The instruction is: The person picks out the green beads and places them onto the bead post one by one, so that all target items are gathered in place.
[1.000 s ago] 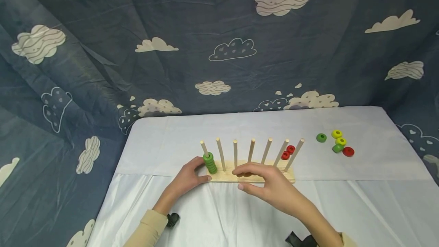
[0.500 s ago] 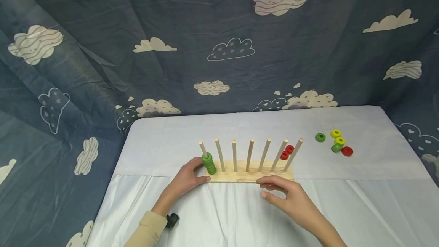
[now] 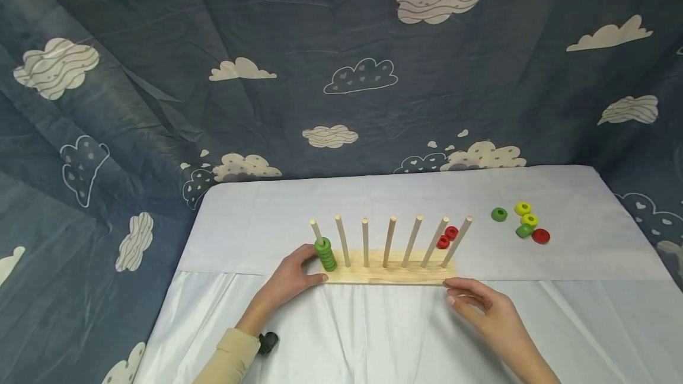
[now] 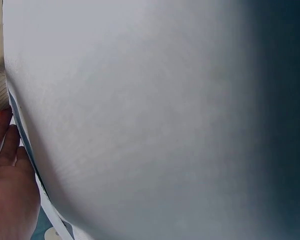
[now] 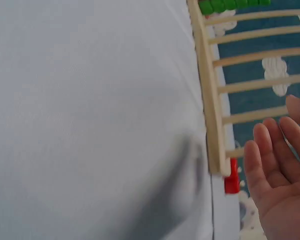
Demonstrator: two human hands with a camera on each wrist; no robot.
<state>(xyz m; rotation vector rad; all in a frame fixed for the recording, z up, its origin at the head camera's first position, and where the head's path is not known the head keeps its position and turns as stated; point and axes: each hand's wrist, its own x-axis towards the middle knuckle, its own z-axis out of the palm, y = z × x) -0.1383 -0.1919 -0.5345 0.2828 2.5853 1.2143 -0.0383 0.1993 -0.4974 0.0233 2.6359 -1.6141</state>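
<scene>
A wooden peg stand (image 3: 395,276) with several upright pegs lies across the white table. Green rings (image 3: 326,256) are stacked on its leftmost peg; the other pegs carry none. My left hand (image 3: 290,277) holds the stand's left end, thumb at the front corner and fingers round the far side. In the left wrist view, fingers (image 4: 5,135) reach up to the end of the base. My right hand (image 3: 482,304) hovers by the front right corner with fingers loosely bent and nothing held. In the right wrist view its palm faces the camera beside the pegs.
Two red rings (image 3: 444,242) lie just behind the stand's right end. Farther right on the white cloth (image 3: 405,194) are two green rings (image 3: 499,214), two yellow rings (image 3: 523,208) and a red ring (image 3: 541,236). A dark cloud-print curtain (image 3: 299,105) hangs behind the table.
My right hand has moved right along the front of the stand, from near its middle to the right corner. The left hand, the stand and the rings have stayed in place.
</scene>
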